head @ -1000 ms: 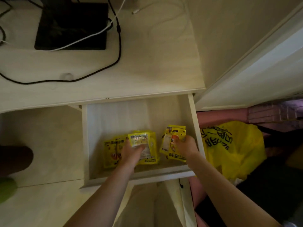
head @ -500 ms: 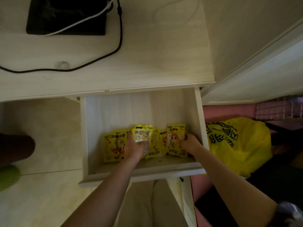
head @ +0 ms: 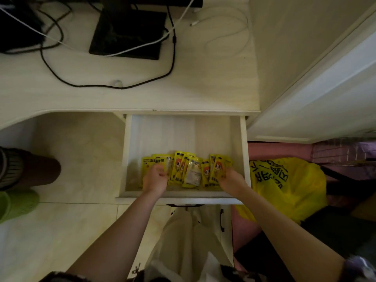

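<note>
An open white drawer (head: 184, 197) sticks out from under a pale wooden desk (head: 130, 92). Several yellow snack packets (head: 188, 169) stand in a row near the drawer's front. My left hand (head: 155, 180) is at the left end of the row, fingers curled against the leftmost packets. At the right end, my right hand (head: 231, 179) has its fingers on the rightmost packet (head: 219, 167). The back half of the drawer holds nothing.
A black monitor base (head: 128, 31) and black and white cables (head: 114, 86) lie on the desk. A yellow plastic bag (head: 284, 184) sits right of the drawer. At the left edge, a leg and green shoe (head: 16, 202) stand on the tiled floor.
Both hands have moved apart to the two ends of the row. The packets, held up in loose bunches before, now stand side by side in a line.
</note>
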The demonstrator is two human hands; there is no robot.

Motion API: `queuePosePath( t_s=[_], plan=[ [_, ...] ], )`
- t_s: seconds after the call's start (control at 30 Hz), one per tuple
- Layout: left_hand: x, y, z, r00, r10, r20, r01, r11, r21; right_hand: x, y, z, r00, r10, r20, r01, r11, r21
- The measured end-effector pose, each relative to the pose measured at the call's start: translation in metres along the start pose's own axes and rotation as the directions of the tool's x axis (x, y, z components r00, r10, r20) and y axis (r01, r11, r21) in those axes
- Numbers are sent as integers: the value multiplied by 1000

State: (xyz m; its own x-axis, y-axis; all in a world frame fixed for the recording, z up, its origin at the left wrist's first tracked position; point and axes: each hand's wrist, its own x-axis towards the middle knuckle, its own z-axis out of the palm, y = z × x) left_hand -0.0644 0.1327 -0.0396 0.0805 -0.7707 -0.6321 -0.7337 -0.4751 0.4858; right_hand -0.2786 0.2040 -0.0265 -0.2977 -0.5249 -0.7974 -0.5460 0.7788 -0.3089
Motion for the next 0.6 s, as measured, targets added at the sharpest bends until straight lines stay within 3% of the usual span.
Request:
queuePosePath(
  t_s=[0.27, 0.6],
  plan=[
    [-60, -20, -36, 983, 138, -123, -142, 990, -25, -47, -22, 5, 957, -280, -71, 268, 954, -137],
    [-118, -84, -83, 957, 75, -279, -110, 988, -109, -99, -99, 61, 834, -537, 129, 540, 742, -397]
  ],
)
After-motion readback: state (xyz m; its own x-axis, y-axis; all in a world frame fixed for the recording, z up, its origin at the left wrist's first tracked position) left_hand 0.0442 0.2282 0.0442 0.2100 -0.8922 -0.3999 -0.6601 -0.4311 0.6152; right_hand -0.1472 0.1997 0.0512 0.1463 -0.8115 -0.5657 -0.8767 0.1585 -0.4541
